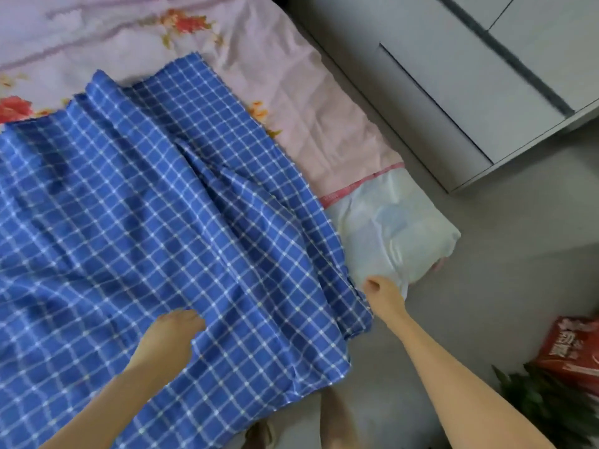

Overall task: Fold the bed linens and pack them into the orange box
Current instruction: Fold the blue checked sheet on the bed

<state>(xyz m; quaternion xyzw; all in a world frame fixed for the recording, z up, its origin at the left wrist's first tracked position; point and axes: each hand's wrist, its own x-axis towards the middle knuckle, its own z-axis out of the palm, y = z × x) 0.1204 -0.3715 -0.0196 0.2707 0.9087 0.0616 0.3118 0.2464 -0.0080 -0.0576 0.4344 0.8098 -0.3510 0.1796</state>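
Spreading across most of the bed, the blue checked sheet [129, 205] lies pretty rumpled on top of a pink floral sheet [275, 76]. The person's left hand [171, 335] sits low on it, fingers curled into a bunched fold. Further right, the right hand [381, 291] is balled up at the checked sheet's hanging edge, by the bed's white plastic-covered corner [395, 228]. Can't really tell if it's got fabric pinched. Right of that: grey floor [502, 286], a white drawer unit [453, 92], a red packet [573, 348], some green leaves [544, 409].
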